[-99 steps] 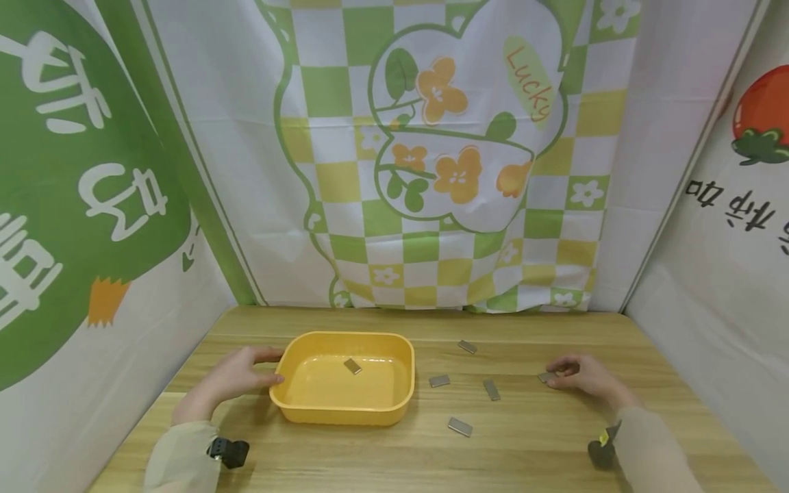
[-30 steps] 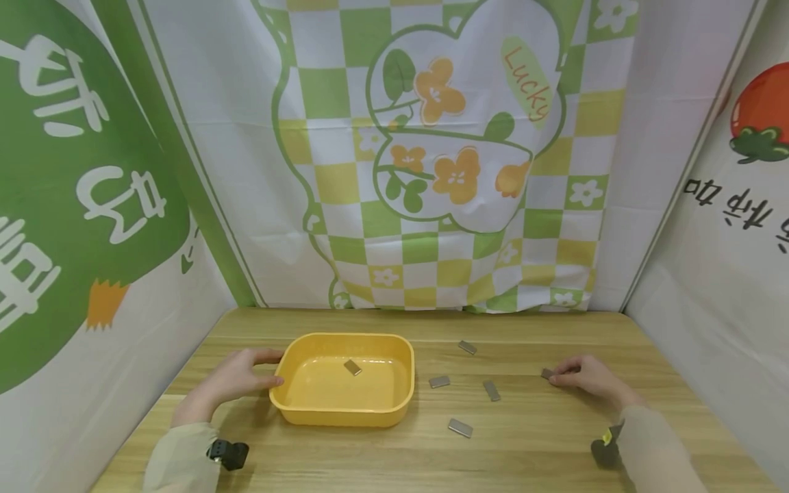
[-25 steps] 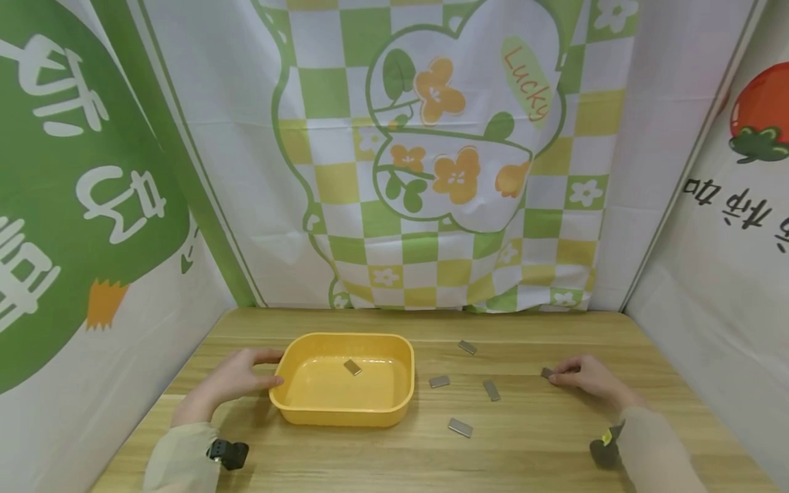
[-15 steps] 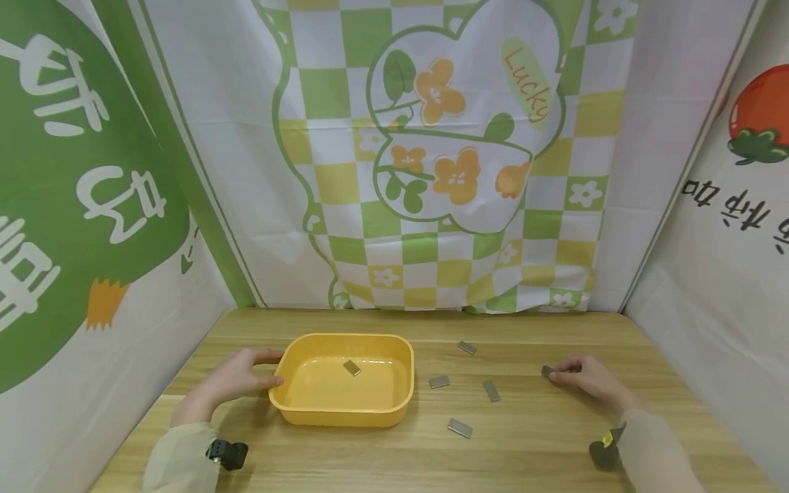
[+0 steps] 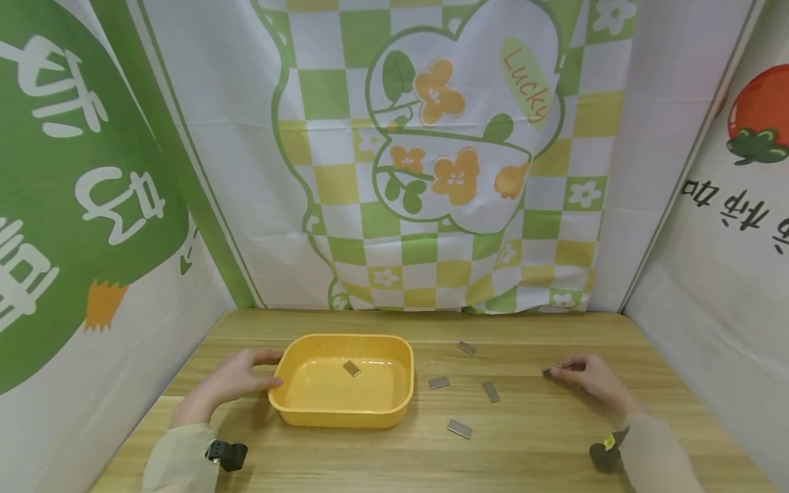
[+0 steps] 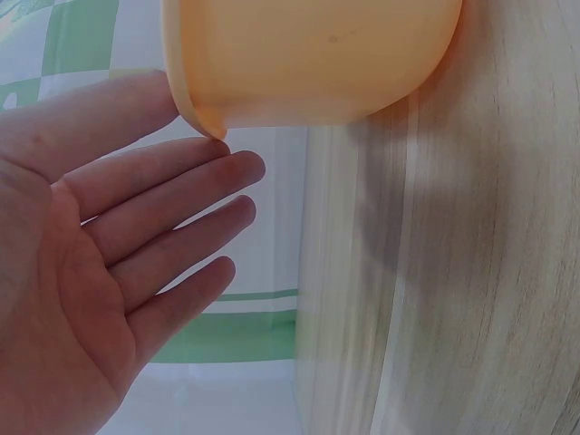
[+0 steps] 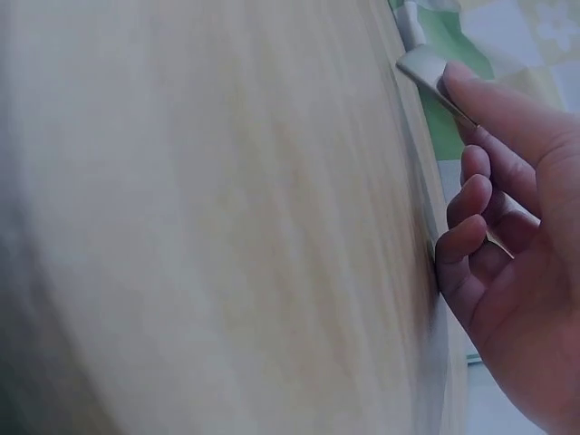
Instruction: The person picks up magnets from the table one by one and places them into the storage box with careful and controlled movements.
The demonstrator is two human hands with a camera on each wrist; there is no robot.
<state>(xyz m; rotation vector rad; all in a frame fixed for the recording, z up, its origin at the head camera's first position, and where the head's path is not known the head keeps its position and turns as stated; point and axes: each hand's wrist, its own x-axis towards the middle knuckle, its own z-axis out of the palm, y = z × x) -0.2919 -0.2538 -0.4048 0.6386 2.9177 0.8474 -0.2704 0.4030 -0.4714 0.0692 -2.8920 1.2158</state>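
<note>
A yellow plastic bin (image 5: 342, 418) stands on the table's left half, with one small flat grey metal block (image 5: 352, 368) lying inside. My left hand (image 5: 237, 376) touches the bin's left rim with thumb and index finger. In the left wrist view the other fingers (image 6: 172, 213) are straight and spread below the rim. At the right, my right hand (image 5: 592, 380) pinches another small metal block (image 7: 435, 77) between thumb and index finger. That block is tilted, its other fingers curl under the palm, and whether it touches the table I cannot tell.
Several loose metal blocks lie between the bin and my right hand, among them a far block (image 5: 466, 348) and a near block (image 5: 459, 428). The wooden table (image 5: 370, 459) ends at a hanging patterned cloth (image 5: 425, 274). Fabric walls stand left and right.
The block at my right hand lay flat before; it is now pinched and tilted. My right hand has shifted slightly. The left hand and the bin keep their places.
</note>
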